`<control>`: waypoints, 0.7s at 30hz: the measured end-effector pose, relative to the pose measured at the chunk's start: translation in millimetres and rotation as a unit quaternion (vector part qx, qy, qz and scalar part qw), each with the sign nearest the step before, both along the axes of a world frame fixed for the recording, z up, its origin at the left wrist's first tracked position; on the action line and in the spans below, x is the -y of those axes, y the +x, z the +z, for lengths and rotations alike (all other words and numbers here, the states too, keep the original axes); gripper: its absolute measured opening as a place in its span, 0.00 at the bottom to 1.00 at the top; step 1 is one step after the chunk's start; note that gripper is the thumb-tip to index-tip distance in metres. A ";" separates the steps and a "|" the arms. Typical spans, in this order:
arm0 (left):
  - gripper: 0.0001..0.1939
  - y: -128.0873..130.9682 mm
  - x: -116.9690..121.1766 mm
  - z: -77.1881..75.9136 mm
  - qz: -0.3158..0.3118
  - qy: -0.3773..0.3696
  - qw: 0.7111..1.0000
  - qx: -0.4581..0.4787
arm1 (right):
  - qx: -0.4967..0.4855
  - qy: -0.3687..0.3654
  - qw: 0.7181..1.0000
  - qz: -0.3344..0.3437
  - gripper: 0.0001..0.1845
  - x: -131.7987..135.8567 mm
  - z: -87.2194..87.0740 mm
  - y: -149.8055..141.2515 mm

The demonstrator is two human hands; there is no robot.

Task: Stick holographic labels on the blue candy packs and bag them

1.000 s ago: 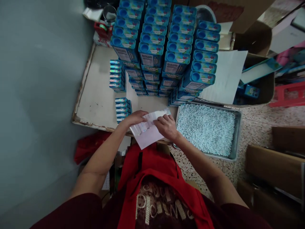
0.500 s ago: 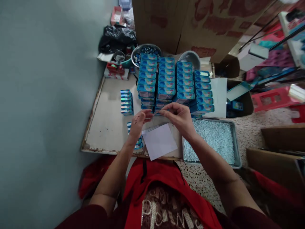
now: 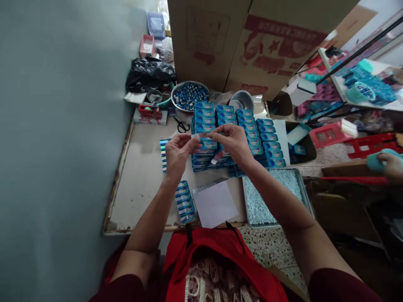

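Note:
My left hand (image 3: 179,154) and my right hand (image 3: 234,144) are raised over the table, with a narrow, see-through strip (image 3: 199,135) stretched between their fingertips. Thumb and forefinger are pinched together on each hand. Below the right fingers hangs a loose strip end (image 3: 217,158) that looks reddish and pale. Behind the hands stand several rows of stacked blue boxes (image 3: 204,120). A white sheet (image 3: 215,203) lies beneath, near the front edge. To its left is a row of small blue packs (image 3: 185,202); more striped packs (image 3: 163,155) are partly behind my left hand.
A tray of pale blue pellets (image 3: 272,197) sits at the right. Behind the boxes are a bowl of dark blue pieces (image 3: 191,96) and a metal bowl (image 3: 242,101). Black scissors (image 3: 181,125) lie nearby. Another person's hand (image 3: 393,165) shows at far right.
My view has tilted up, so the table sits lower. My hands have lifted off the sheet to in front of the stacks, and the strip shows more clearly. Another person's hand has appeared at right.

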State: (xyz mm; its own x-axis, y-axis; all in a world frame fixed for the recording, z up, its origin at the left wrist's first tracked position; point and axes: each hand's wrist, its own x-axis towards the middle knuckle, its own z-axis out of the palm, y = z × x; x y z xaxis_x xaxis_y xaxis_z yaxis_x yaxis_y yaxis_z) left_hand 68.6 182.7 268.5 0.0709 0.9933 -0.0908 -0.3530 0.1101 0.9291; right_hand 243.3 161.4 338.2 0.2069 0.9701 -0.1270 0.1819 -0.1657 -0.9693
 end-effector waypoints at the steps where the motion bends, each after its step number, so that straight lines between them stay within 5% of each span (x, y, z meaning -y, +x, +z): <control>1: 0.25 -0.6 -6.2 3.1 0.005 0.005 1.000 -0.015 | 0.018 0.004 1.000 -0.002 0.21 -6.6 -1.6 0.9; 7: 0.15 7.6 -76.1 14.5 0.038 0.058 0.989 -0.128 | 0.149 0.018 0.988 -0.040 0.16 -74.8 -8.2 13.1; 14: 0.11 25.6 -178.2 0.4 0.010 0.015 0.985 -0.172 | 0.327 -0.054 0.941 -0.075 0.10 -158.4 -12.0 23.4; 21: 0.13 25.0 -206.7 -21.5 -0.028 -0.026 0.985 -0.166 | 0.367 -0.097 0.923 -0.061 0.12 -177.7 -20.9 20.3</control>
State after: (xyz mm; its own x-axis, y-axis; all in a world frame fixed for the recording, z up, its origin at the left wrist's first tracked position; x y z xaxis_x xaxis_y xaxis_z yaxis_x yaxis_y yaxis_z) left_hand 93.5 389.3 247.0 0.0838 0.9821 -0.1686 -0.0226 0.1710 0.9850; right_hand 263.6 339.1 317.3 0.4122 0.9077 -0.0789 0.7463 -0.3861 -0.5421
